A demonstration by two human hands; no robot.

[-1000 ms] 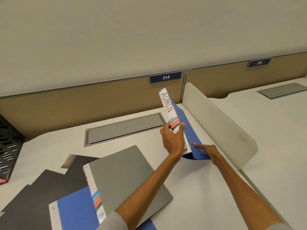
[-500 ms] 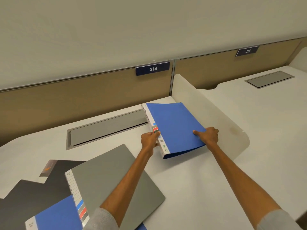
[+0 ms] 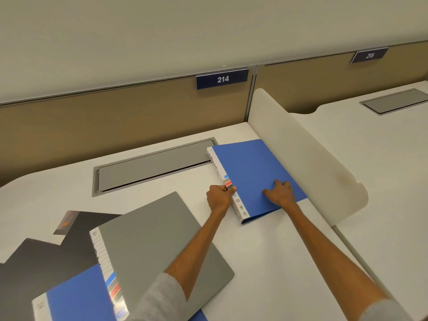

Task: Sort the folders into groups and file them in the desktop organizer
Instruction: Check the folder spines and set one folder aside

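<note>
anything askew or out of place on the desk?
Only the lower-left pile: grey folder lies skewed across the near blue folder and black folders. The far blue folder, gripped by left hand, pressed by right hand, lies flat.

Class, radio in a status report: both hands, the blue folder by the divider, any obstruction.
Left hand pinches blue folder spine; right hand rests on its cover. Folder flat on desk, beside divider. Grey folder lies apart, left.

The blue folder [image 3: 254, 172], upright a second ago, now lies flat against the white divider [image 3: 312, 158] (spine on the far side from it). The right hand [image 3: 281, 193] now rests on its cover instead of its edge.
</note>
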